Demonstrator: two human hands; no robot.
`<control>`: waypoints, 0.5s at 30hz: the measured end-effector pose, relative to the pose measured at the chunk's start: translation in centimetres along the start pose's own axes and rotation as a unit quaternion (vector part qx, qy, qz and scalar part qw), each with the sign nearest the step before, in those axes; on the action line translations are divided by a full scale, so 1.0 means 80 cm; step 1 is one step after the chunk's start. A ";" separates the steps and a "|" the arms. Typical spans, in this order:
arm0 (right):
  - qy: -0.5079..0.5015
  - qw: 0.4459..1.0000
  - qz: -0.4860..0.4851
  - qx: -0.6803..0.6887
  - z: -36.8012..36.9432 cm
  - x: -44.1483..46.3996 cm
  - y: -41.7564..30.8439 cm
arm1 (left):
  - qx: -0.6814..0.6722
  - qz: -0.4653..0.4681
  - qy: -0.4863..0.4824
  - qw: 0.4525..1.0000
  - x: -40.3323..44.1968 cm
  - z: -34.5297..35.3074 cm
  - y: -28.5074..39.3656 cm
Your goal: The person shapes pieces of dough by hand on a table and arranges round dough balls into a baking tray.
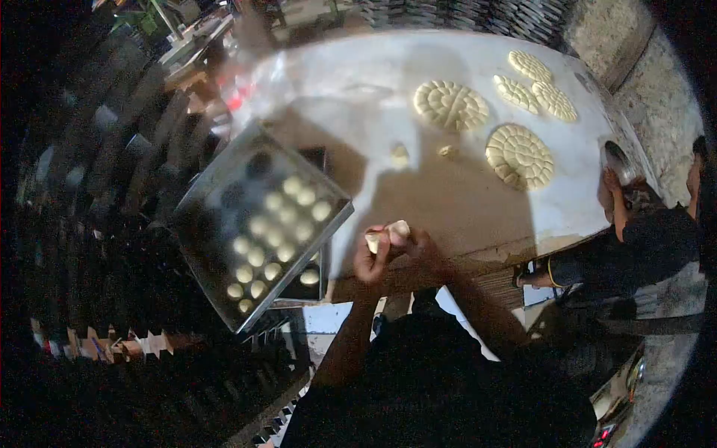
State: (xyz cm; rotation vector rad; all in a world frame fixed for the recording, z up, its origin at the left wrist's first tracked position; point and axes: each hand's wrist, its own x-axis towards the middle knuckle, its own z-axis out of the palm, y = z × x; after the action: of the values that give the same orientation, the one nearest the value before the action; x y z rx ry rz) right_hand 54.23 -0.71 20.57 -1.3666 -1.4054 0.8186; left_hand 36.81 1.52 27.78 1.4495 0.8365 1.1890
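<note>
My left hand (368, 263) is closed around a pale lump of dough (373, 242) just above the table's near edge. Right beside it, my right hand (423, 250) is closed on another bit of dough (400, 228). Whether the two bits are joined cannot be made out. To the left of my hands, a metal tray (202, 222) carries rows of round dough balls (275, 236). Beyond my hands, two small dough scraps (399, 154) (447, 151) lie on the table (478, 205).
Two large scored dough rounds (452, 106) (520, 157) and several smaller scored pieces (554, 101) lie towards the far right. A second tray (323, 287) sits partly beneath the first. Another person (657, 231) is at the right, one hand near a metal bowl (617, 155).
</note>
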 end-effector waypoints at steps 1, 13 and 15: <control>0.024 0.998 -0.019 -0.047 0.009 -0.002 0.007 | 0.031 -0.001 0.008 0.999 0.005 0.014 -0.002; 0.178 0.979 0.095 -0.019 -0.225 -0.103 0.135 | 0.629 0.240 -0.139 0.726 -0.008 -0.033 -0.181; 0.045 0.946 -0.020 -0.321 -0.261 -0.105 0.123 | 0.634 0.115 -0.302 0.703 0.029 -0.017 -0.124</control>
State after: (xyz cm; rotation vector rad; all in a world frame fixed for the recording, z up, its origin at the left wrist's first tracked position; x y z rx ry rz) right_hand 76.15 -10.85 16.06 -1.8233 -1.6972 0.2586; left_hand 37.03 6.24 18.67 2.9060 1.0264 0.0129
